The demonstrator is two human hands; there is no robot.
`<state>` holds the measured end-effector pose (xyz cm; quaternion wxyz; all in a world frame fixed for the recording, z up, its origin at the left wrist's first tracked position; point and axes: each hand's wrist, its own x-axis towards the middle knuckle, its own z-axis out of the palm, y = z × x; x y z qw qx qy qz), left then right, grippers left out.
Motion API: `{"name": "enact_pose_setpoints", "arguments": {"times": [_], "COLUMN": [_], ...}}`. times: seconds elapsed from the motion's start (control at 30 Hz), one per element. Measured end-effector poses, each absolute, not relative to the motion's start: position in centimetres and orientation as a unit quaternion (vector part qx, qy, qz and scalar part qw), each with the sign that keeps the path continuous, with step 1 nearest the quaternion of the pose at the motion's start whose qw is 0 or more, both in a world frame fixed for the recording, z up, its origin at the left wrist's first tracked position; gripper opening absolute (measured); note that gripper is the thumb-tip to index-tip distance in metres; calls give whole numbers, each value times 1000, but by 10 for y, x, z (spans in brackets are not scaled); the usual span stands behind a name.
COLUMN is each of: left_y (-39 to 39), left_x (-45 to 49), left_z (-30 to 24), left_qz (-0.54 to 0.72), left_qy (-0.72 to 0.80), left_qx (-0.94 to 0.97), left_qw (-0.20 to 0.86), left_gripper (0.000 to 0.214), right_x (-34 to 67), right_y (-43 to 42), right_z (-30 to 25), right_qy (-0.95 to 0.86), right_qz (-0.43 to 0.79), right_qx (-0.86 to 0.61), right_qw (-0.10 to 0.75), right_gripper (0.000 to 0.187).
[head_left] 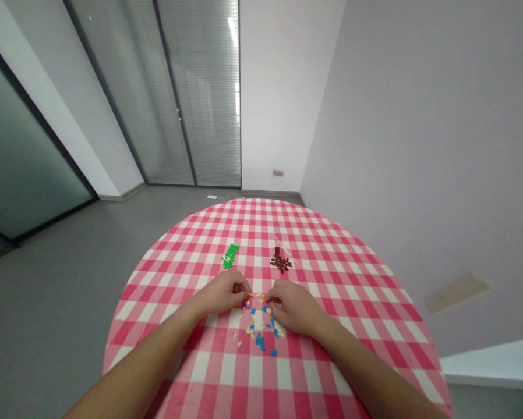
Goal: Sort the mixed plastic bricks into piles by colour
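Observation:
A loose scatter of small blue, cream and yellow bricks [261, 331] lies on the red-and-white checked tablecloth [322, 372], between my two hands. My left hand [226, 293] rests on the cloth at the scatter's upper left, fingers curled in a pinch on a small yellow brick [250, 294]. My right hand [290, 306] sits at the upper right of the scatter, fingers curled down onto the small pieces; what they hold is too small to make out.
Beyond my hands lie a pile of green bricks [230, 256] on the left and a pile of dark brown bricks [281, 262] on the right. The round table's far edge [253, 201] faces grey floor, glass partitions and a white wall.

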<state>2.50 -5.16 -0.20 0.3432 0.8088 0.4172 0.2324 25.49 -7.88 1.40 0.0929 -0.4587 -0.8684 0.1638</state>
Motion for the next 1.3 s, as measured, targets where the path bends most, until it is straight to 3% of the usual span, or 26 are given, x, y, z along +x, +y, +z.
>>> {"name": "enact_pose_setpoints", "arguments": {"times": [1.1, 1.3], "left_y": [-49, -49], "left_x": [23, 23], "left_z": [-5, -5], "left_qz": [207, 206], "left_qy": [407, 407], "left_qx": [831, 828], "left_qw": [317, 325], "left_gripper": [23, 22], "right_x": [259, 263], "right_y": [-75, -73], "right_z": [6, 11], "right_qy": [-900, -861], "right_qz": [143, 171], "right_qx": [-400, -447], "right_qw": [98, 173], "right_gripper": [17, 12]}}
